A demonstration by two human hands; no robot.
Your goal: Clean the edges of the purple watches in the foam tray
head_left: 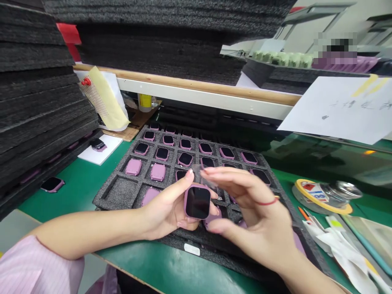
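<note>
The left hand (167, 208) is clenched around a pink smartwatch (197, 202), black screen facing up, thumb on one side and fingers curled under the case; the watch sits just above the tray, held in the air; the right hand (260, 216) hovers beside it, fingers curved and partly open, not visibly touching the watch; a thin clear film (196, 173) shows at the right index fingertip, blurred, so cannot tell if it is gripped; a red wrist band (266, 202) is on the right wrist; a pink striped sleeve (33, 265) covers the left arm; below the hands lies a grey foam tray (112, 196) with square compartments, most holding pink watches (162, 154), some screen up, some back up; one compartment near the left hand shows bare foam; the tray rests on a green workbench (70, 196); stacked foam trays (36, 102) rise on the left; a white card (101, 151) with a watch on it lies beside them; a tape roll (321, 208) and a metal jar (343, 194) stand on the right.
</note>
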